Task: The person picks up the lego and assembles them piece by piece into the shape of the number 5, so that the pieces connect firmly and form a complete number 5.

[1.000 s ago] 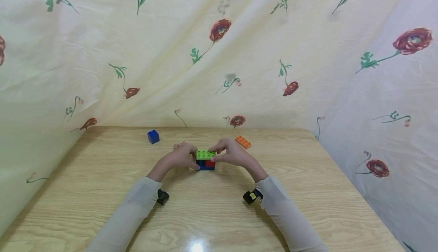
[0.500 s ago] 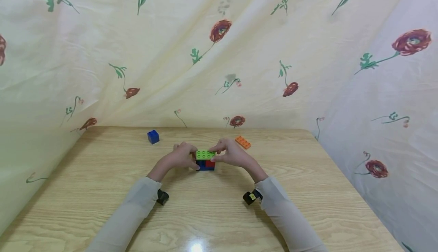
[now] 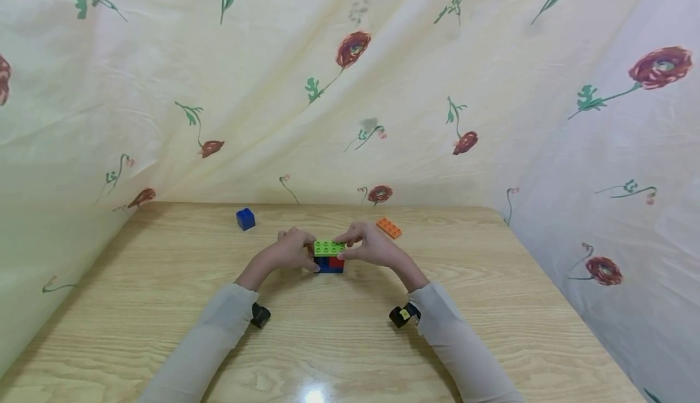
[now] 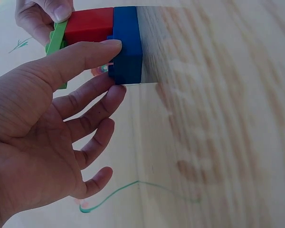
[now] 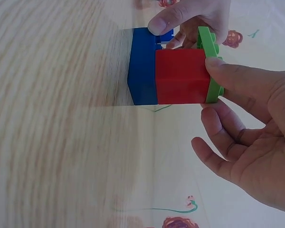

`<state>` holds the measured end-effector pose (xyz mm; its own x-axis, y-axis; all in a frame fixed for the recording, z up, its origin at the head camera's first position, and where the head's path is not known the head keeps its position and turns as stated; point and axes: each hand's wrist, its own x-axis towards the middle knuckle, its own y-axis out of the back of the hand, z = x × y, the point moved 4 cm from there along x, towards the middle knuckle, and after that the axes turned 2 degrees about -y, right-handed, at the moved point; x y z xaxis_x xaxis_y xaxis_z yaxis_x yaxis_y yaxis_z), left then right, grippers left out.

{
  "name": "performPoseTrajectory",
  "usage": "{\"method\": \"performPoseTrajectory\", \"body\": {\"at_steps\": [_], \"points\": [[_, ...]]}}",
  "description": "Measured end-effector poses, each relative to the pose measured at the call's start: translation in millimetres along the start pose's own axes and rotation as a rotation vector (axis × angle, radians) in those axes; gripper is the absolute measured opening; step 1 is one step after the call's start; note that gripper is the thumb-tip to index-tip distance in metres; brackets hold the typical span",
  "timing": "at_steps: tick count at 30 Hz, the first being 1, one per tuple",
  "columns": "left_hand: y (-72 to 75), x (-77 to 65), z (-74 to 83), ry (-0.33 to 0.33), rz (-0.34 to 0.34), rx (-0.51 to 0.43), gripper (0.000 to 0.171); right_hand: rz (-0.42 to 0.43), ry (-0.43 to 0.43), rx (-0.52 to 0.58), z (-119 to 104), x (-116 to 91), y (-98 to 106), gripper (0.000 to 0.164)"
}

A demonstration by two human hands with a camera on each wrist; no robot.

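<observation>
A small stack of toy bricks stands on the table: a blue brick [image 4: 128, 45] at the bottom, a red brick [image 5: 180, 76] on its right half, and a thin light-green plate [image 3: 329, 247] across the top. Under the plate's left half there is a gap above the blue brick's studs. My left hand [image 3: 290, 250] pinches the blue brick between thumb and fingertips at its left end. With thumb and forefinger, my right hand [image 3: 374, 245] pinches the green plate's right end above the red brick. The other fingers of both hands are loosely bent.
A separate blue brick [image 3: 245, 219] lies at the back left of the wooden table [image 3: 328, 342]. An orange plate with studs [image 3: 389, 228] lies at the back, just beyond the right hand. Flower-patterned cloth [image 3: 262, 87] hangs behind the table and along its sides.
</observation>
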<state>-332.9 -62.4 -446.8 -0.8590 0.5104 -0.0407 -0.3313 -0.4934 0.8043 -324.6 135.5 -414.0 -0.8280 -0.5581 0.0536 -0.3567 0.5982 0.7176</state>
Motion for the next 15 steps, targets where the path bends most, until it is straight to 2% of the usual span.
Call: {"method": "performPoseTrajectory", "body": {"at_steps": [15], "points": [[0.4, -0.5, 1.8, 0.014, 0.002, 0.001, 0.021, -0.009, 0.007, -0.037, 0.1, 0.8, 0.9, 0.033]]}}
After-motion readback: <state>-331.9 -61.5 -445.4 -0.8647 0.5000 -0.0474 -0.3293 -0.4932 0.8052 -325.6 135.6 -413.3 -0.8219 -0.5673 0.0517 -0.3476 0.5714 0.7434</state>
